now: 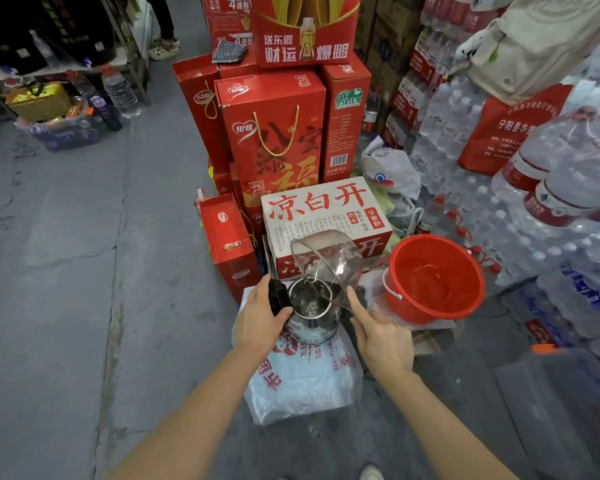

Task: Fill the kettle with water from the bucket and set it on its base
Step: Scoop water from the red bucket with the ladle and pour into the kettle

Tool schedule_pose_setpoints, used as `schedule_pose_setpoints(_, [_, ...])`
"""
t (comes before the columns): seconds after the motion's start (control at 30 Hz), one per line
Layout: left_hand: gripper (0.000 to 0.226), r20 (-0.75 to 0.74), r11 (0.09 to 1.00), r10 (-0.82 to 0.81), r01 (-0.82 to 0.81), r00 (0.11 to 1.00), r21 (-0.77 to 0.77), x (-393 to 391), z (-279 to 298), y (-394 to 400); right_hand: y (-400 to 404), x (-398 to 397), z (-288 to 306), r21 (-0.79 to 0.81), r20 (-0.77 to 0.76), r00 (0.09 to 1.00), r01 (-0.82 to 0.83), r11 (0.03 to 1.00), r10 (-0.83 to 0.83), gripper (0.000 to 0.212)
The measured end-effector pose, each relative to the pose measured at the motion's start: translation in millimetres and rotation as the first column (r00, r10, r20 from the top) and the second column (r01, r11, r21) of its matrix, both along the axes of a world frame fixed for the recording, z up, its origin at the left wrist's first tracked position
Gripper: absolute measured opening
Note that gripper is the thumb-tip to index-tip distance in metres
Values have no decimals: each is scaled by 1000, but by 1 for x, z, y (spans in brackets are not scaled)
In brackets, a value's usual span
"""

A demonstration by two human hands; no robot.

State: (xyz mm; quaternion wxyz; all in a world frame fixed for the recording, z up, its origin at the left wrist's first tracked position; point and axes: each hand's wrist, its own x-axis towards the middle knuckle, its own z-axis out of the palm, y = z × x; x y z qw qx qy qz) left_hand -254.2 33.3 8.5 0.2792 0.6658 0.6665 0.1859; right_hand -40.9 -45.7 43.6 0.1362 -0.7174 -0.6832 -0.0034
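Note:
A steel kettle with its lid open stands on a white plastic bag on the floor. My left hand grips its black handle. My right hand holds a clear plastic scoop tilted over the kettle's mouth, and a thin stream of water runs from it into the kettle. A red bucket with a white handle and a little water in it sits just to the right of the kettle. The kettle's base is not visible.
A white carton with red characters stands right behind the kettle, with red gift boxes stacked beyond and to its left. Shrink-wrapped packs of water bottles fill the right side. Grey concrete floor stretches to the left.

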Motion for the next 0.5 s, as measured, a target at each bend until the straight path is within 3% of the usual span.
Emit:
schedule_pose_setpoints(0.13, [77,9,1000,-6,6,1000,1,1,3,-1,-4,2,-8,-30,152,985,-75,997,79,87])
schedule_pose_setpoints(0.27, [79,18,1000,-16,16,1000,-10,3,4,-1,-5,8,-11,-19,122,984,-124,992,126,86])
schedule_pose_setpoints(0.37, [78,5,1000,-4,4,1000,-15,4,4,-2,-9,17,-9,7,-121,993,18,1000,-17,71])
schedule_pose_setpoints(0.5, [76,-18,999,5,-6,1000,-35,2,-2,-1,-7,72,-15,-97,-446,794,416,904,-413,63])
